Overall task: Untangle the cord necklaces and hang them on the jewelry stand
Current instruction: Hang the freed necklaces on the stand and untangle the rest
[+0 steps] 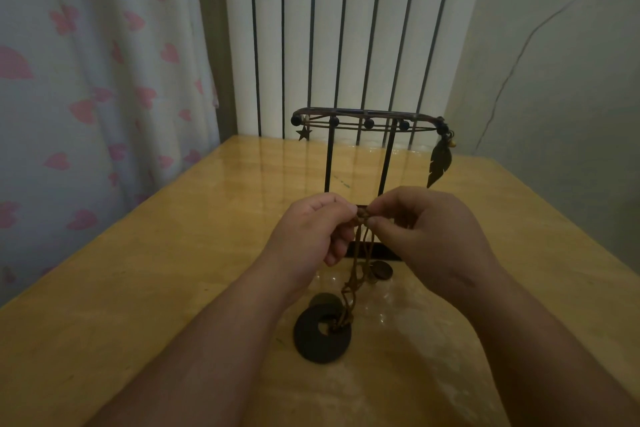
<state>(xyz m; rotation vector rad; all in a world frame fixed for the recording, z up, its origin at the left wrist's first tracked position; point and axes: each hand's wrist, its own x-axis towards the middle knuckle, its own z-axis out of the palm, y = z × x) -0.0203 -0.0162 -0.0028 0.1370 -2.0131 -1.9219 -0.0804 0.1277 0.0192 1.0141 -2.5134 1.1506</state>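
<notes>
both the left hand [311, 229] and right hand [426, 236] pinch the knotted brown cords [362, 246] just in front of the jewelry stand [363, 113], the ring pendant [320, 336] at their lower end, so pulling apart hard could tighten the snarl rather than free it.

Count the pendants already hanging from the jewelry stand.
2: a star pendant at the left end of the jewelry stand's top bar and a feather pendant at its right end. None looks hidden.
</notes>
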